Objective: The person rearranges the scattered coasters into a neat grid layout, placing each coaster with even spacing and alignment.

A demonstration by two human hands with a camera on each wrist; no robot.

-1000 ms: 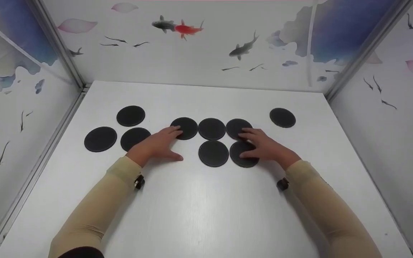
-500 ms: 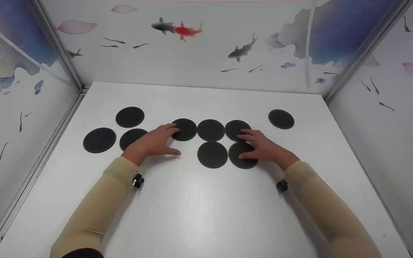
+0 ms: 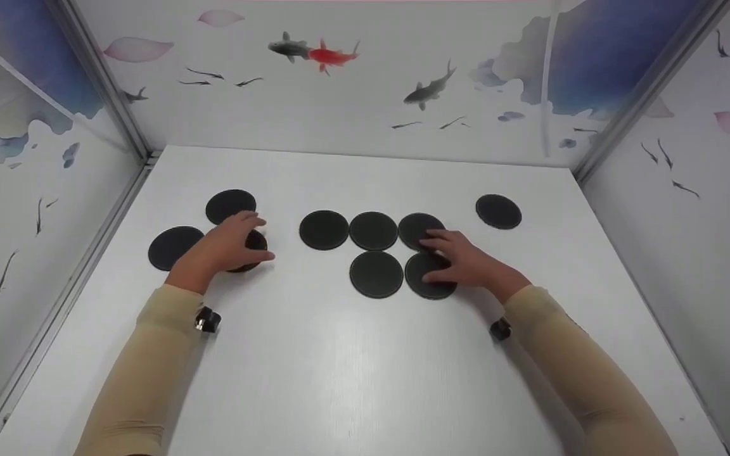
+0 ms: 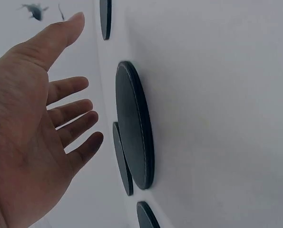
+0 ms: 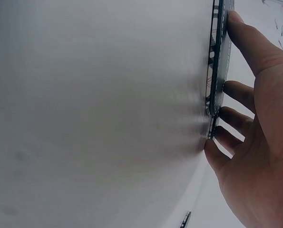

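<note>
Black round coasters with stitched edges lie flat on a white table. My left hand hovers over a left-hand coaster, partly hiding it; in the left wrist view its fingers are spread, apart from that coaster. Two more coasters lie around it, one behind and one to the left. My right hand rests with spread fingers on two coasters, a back one and a front one. In the right wrist view, its thumb touches a coaster's edge.
Left of the back coaster under my right hand, two coasters continue its row; another coaster sits in front. A lone coaster lies back right. Fish-patterned panels enclose the table's back and sides.
My left hand has left the leftmost coaster of the middle row and moved left, over the left group. My right hand has stayed on its two coasters.
</note>
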